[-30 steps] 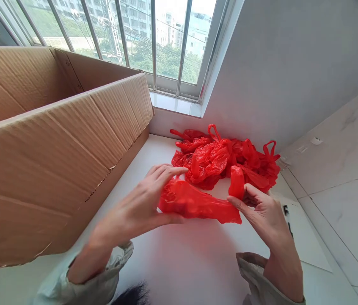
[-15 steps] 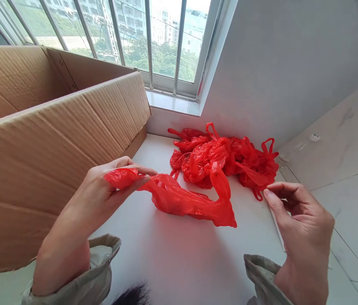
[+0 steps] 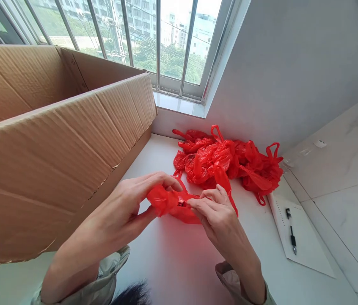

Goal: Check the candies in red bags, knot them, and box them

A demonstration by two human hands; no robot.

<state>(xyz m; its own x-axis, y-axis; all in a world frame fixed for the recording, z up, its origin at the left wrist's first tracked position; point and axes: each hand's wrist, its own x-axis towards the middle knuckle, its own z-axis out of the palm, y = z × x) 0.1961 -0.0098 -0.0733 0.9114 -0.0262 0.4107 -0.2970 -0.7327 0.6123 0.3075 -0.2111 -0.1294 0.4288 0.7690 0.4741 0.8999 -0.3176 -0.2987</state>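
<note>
A red plastic bag (image 3: 182, 215) is stretched between my two hands, just above the white table (image 3: 172, 262). My left hand (image 3: 141, 197) pinches one end of it, with a crumpled part poking out between thumb and fingers. On the other side, my right hand (image 3: 218, 212) has its fingertips closed on the bag's middle. A small dark gap shows in the plastic between the hands. One strap of the bag rises behind my right hand. Beyond lies a heap of crumpled red plastic bags (image 3: 210, 156) against the wall.
A large open cardboard box (image 3: 103, 131) stands on the left. At the right edge lie a white notebook (image 3: 306, 250) and a black pen (image 3: 292, 239). Behind is a barred window (image 3: 166, 46) with a tiled sill (image 3: 179, 104). A grey wall (image 3: 287, 63) rises at the right.
My right hand has moved left from beside the heap and now grips the bag. My left hand has shifted right and lower. The notebook and pen have come into clear sight.
</note>
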